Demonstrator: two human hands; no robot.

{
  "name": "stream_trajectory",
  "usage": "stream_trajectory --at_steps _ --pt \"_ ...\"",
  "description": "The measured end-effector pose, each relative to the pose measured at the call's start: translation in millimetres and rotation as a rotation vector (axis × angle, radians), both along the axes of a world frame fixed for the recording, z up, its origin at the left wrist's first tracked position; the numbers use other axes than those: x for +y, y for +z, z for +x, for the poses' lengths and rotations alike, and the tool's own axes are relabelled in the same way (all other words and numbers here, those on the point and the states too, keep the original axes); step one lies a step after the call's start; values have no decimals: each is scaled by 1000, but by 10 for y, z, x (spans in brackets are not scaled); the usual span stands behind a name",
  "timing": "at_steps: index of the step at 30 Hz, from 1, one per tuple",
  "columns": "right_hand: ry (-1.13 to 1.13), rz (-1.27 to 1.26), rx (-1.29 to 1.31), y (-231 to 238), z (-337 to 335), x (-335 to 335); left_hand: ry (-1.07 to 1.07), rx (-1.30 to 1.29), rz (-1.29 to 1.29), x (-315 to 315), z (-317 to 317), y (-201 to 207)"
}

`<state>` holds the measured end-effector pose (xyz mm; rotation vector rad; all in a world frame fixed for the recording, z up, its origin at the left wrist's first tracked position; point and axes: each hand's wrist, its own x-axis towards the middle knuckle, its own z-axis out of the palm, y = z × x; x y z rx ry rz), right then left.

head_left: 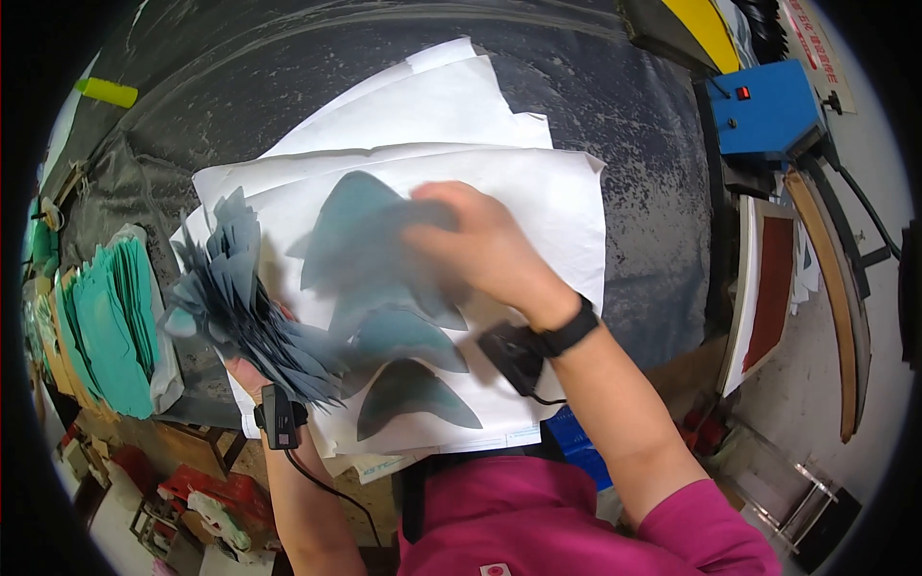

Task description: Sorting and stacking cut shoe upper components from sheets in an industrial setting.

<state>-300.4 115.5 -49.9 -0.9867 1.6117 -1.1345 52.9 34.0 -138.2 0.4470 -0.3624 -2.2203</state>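
Note:
On the left, my left hand [248,374] is closed around a thick fanned bundle of thin dark grey-blue cut pieces [254,307], which hides most of its fingers. My right hand [485,240] is over the white paper [552,250], blurred by motion. Its fingers pinch a dark curved piece [427,219], also smeared. Beneath and beside it lie several grey-green curved pieces, one pointed at the far end [351,197] and a crescent-shaped one [413,398] nearest my body. Their material I cannot tell for sure.
White sheets overlap on a worn black table cover [624,144]. A stack of green sheets [115,307] stands at the left edge, a yellow-green tube [108,92] at the far left. A blue machine box [768,110] is at the far right, near a framed red-brown panel [771,293].

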Motion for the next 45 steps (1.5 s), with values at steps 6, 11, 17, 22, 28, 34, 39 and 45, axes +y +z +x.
stream_trajectory --at_steps 6,11,17,22,28,34,39,45 --pt "-25 105 442 -455 391 -597 302 -232 301 125 -19 -257" --pt "118 231 343 -395 414 -654 278 -154 312 106 10 -349" --pt "-276 190 -409 -347 10 -223 318 -148 292 117 -130 -212" --pt "-52 314 -527 -131 -128 90 324 -85 264 124 -154 -163" --pt "216 204 301 -367 680 116 209 -37 195 57 -89 -234" --pt "188 2 509 -376 751 142 215 -61 215 43 -88 -248" --pt "-52 271 -113 -163 157 322 213 -87 209 48 22 -343" --pt "285 452 30 46 337 320 195 -81 234 46 -11 -358"
